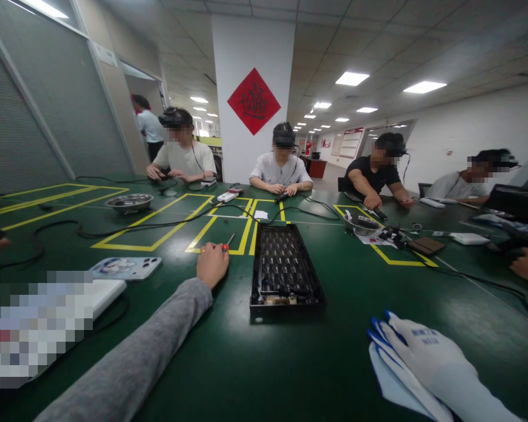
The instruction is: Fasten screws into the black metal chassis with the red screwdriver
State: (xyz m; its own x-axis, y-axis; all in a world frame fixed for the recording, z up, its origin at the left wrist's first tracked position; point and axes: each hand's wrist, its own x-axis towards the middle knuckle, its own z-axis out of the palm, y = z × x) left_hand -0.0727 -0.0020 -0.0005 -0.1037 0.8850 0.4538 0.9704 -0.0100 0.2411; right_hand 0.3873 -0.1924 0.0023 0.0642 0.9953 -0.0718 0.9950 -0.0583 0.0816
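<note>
My left hand (212, 266), with a grey sleeve behind it, rests on the green table. Its fingers are closed around a small screwdriver (226, 248) with a red handle; the metal shaft points up and to the right. Just right of this hand lies an open black rectangular case (286, 264), with rows of shiny, dark shapes inside and a small light-coloured part at its near end. On the table at the lower right, a pair of white and blue work gloves (426, 351) lies stacked. My right hand does not show.
A phone (127, 268) and a white box (110, 293) stand left of my forearm. Farther off are metal bowls (129, 203), a white power strip (227, 196), black cables (158, 224) and yellow tape outlines (145, 247). Several people sit around the table (334, 375).
</note>
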